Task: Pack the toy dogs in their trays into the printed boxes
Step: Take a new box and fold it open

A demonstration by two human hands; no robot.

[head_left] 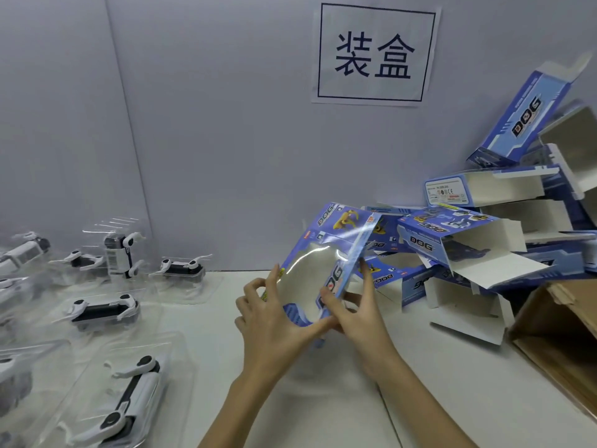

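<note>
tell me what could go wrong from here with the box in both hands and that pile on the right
1. The printed box, gripped by the left hand and right hand, has a clear window; thumbs pressing there could crease it.
2. The pile of open boxes leans loosely just beside it; a nudge could topple some.
3. The toy dogs in trays overlap, so grabbing one may drag another.

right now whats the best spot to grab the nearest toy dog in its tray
Take the nearest tray by its flat clear rim along the right edge, coming from the right, where bare table lies beside it. The dog lies lengthwise in the raised blister with thin legs sticking out, so gripping the dog itself looks awkward. Both hands currently hold a box.
</note>
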